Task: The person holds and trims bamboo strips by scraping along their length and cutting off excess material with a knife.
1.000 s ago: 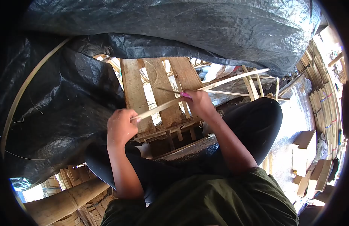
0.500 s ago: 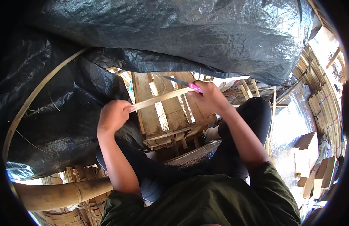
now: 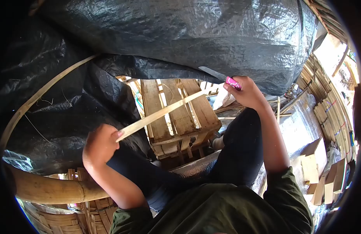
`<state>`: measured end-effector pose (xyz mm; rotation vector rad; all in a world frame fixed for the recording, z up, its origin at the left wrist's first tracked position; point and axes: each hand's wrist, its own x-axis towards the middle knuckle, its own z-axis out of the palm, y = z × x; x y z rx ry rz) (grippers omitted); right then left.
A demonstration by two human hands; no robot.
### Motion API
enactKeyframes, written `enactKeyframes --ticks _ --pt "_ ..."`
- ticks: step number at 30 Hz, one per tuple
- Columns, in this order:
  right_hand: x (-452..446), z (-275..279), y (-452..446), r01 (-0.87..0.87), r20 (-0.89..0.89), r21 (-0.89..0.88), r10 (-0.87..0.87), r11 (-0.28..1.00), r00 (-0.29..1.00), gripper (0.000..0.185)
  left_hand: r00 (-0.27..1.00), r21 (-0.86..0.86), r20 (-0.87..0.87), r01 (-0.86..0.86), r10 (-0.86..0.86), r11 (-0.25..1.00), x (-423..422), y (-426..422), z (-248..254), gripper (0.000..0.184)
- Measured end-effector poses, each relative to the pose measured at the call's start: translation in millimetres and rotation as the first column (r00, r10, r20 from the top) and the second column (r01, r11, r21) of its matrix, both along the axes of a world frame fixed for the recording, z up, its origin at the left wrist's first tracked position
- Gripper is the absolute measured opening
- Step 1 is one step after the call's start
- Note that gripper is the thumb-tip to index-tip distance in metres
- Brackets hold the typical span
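Observation:
A pale bamboo strip slants across the middle of the view, its lower left end pinched by my left hand. My right hand is wrapped round the pink handle of a knife, whose blade points up and left, above the strip. The far end of the strip lies near my right fingers; whether they touch it I cannot tell. Beyond and beneath the strip stands a slatted wooden crate, in front of my knees.
Dark plastic sheeting hangs ahead and at the left, with a curved bamboo strip against it. A thick bamboo pole lies at lower left. Bundled strips and cardboard boxes are at the right.
My right hand has moved right and up with the knife, and my left hand has moved down and left. The knife blade now stands clear above the strip, and more of the strip shows between my hands.

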<state>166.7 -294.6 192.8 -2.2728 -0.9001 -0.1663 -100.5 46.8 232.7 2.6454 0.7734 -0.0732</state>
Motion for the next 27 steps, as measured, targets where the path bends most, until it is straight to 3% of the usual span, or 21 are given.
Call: enactKeyframes --ticks 2,4,8,13,15,19,21,22,24,27 --pt "4.3 1.1 9.6 -0.008 -0.006 0.011 0.008 1.000 1.000 0.029 1.000 0.032 -0.017 0.027 -0.026 0.999 7.2 -7.2 -11.3 0.029" --pt "11.4 -1.0 25.1 -0.043 -0.001 0.002 0.043 0.999 0.999 0.030 0.993 0.166 0.092 0.063 -0.079 0.984 25.4 -2.0 -42.0 0.026" --pt "18.2 -10.6 74.7 -0.048 -0.216 -0.092 0.027 0.995 0.976 0.030 0.989 0.167 0.099 0.088 -0.106 0.982 66.8 19.5 -77.5 0.023" --pt "58.2 -54.9 112.4 -0.100 -0.165 -0.132 0.077 0.986 0.983 0.018 0.958 0.179 0.165 0.205 -0.235 0.962 107.5 39.5 -133.0 0.022" --pt "73.3 -89.6 123.4 -0.104 -0.147 -0.121 0.085 0.987 0.985 0.019 0.972 0.119 0.095 0.205 -0.217 0.971 116.2 34.8 -154.6 0.019" --pt "78.5 -128.8 149.3 0.055 -0.095 -0.285 -0.085 0.957 0.992 0.021 0.985 0.099 0.074 0.150 -0.158 0.984 121.8 32.1 -197.6 0.012" --pt "85.8 -140.5 167.1 0.086 -0.210 -0.247 -0.140 0.965 0.968 0.019 0.975 0.096 0.200 0.081 -0.099 0.992 122.6 32.7 -211.5 0.011" --pt "94.9 -157.2 173.9 0.047 -0.132 -0.182 -0.072 0.982 0.989 0.023 0.976 0.089 0.195 0.080 -0.097 0.993 122.9 33.7 -217.9 0.011" --pt "100.7 -170.1 182.6 0.066 -0.167 -0.163 -0.094 0.984 0.982 0.025 0.924 0.103 0.370 0.058 -0.093 0.993 123.8 36.4 -226.3 0.008" --pt "117.8 -205.0 195.6 0.099 -0.159 -0.086 -0.112 0.991 0.981 0.028 0.920 0.052 0.391 0.000 -0.021 0.999 124.0 31.7 -230.4 0.005"
